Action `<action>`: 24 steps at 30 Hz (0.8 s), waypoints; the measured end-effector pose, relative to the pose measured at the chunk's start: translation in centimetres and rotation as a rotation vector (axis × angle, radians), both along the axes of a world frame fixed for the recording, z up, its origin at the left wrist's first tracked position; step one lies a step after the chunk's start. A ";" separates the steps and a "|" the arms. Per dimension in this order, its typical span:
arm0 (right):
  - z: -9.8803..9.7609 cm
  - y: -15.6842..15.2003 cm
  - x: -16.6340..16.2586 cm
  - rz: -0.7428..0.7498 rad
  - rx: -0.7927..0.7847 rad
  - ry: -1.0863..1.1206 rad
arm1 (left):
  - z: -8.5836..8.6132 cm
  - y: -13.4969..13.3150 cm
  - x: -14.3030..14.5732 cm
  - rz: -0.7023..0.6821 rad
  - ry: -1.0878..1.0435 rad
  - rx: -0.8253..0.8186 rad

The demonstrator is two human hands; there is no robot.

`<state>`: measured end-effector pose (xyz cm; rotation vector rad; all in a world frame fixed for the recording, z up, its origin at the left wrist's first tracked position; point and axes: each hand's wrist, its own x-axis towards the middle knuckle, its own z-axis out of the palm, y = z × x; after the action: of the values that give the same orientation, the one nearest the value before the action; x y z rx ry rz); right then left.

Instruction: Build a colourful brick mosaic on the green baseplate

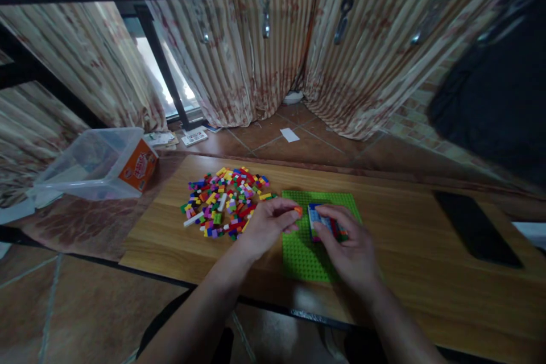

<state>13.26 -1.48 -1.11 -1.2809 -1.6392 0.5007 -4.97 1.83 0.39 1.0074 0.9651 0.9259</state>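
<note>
Between the thumb and fingertips of my left hand (269, 223) is a small orange toy brick (298, 211), above the left part of a green studded baseplate (302, 264). On that baseplate sits a low block of joined bricks (314, 220), with blue, light blue, white, red and green parts showing. My right hand (350, 239) grips this block from the right, thumb on the near side and fingers over the far side. The hand hides much of the block's right part. A pile of loose colourful bricks (222, 202) lies to the left of my left hand.
The wooden table (409, 239) carries a dark flat slab (478, 227) at its right. Beyond its left end stands a clear plastic bin (91, 162) with an orange label. Striped curtains (239, 57) hang behind, below a dark bar with metal clips (265, 14).
</note>
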 end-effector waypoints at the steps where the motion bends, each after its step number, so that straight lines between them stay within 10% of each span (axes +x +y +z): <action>1: 0.0 -0.1 -0.1 0.040 -0.006 -0.026 | -0.1 -0.3 0.7 -0.013 -0.037 -0.031; 14: 0.0 0.4 1.2 0.057 -0.024 -0.082 | -0.4 -0.5 3.2 -0.093 -0.210 -0.159; 24: 0.0 1.8 5.1 -0.100 -0.057 -0.178 | -0.7 0.6 2.0 0.051 0.046 -0.079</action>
<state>18.40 0.35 -1.14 -1.4775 -1.7067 0.3838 -2.99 2.47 -0.35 0.9437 1.0622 0.9034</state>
